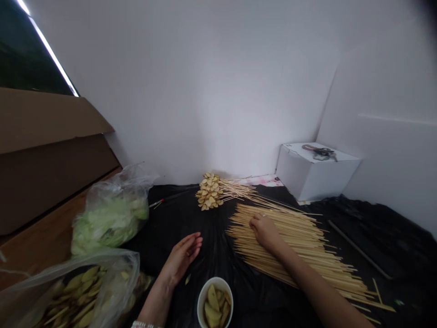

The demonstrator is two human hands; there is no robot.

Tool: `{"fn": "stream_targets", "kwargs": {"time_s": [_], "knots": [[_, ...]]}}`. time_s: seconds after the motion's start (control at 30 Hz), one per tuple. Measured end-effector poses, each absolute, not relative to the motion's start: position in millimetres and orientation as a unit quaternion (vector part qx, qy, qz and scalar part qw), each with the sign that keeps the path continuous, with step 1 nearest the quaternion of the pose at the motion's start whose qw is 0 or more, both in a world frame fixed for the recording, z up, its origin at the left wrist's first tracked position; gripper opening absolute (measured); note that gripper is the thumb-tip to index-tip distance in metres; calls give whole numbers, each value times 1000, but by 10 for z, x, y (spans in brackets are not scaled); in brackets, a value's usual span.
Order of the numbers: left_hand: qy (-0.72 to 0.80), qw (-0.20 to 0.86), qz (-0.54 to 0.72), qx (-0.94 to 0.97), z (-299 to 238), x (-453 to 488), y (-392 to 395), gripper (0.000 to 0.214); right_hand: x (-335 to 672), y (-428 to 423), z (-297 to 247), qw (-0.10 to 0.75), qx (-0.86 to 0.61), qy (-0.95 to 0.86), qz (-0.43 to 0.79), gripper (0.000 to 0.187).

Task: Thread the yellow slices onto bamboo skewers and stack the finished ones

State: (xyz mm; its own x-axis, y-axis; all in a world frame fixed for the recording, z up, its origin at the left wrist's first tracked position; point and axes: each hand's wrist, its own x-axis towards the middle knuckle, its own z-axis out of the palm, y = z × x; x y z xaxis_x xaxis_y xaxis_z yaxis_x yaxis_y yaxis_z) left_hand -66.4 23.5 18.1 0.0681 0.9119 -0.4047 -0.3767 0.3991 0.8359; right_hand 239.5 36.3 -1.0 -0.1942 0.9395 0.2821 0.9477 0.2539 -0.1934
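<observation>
Bamboo skewers (293,241) fanned flat on black plastic sheeting (170,218), right hand (265,232) resting on top, probably to stop them rolling; left hand (180,259) open, empty, well apart, just above a white bowl (215,279) of pale yellow slices (212,298).

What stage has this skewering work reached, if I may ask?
Done: a bundle of skewered pale slices lies beyond the hands. In hand: the right hand rests on the loose bamboo skewers, while the left hand holds nothing. Left: more slices sit in the white bowl and the plastic bag, and many skewers look bare.
</observation>
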Motion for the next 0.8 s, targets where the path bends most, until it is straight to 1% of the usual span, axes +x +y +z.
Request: {"fn": "stream_targets", "kwargs": {"time_s": [0.1,0.27,0.4,0.5,0.63,0.8], "knots": [[489,669,496,258,372,-727,195,19,2369,339,1,164,-610,-775,-25,21],[469,662,502,300,681,-880,-117,29,2376,311,-10,132,-600,-788,-42,21],[523,623,493,310,721,-1098,-534,36,2398,307,-19,114,-598,-792,-50,23],[570,589,471,326,698,-1241,-858,42,2386,307,-14,86,-600,-793,-64,23],[594,584,426,355,687,-1333,-1193,39,2384,310,-54,57,-568,-815,-98,20],[586,566,414,406,795,-1460,-1384,32,2491,380,-210,69,-531,-831,-147,17]]}}
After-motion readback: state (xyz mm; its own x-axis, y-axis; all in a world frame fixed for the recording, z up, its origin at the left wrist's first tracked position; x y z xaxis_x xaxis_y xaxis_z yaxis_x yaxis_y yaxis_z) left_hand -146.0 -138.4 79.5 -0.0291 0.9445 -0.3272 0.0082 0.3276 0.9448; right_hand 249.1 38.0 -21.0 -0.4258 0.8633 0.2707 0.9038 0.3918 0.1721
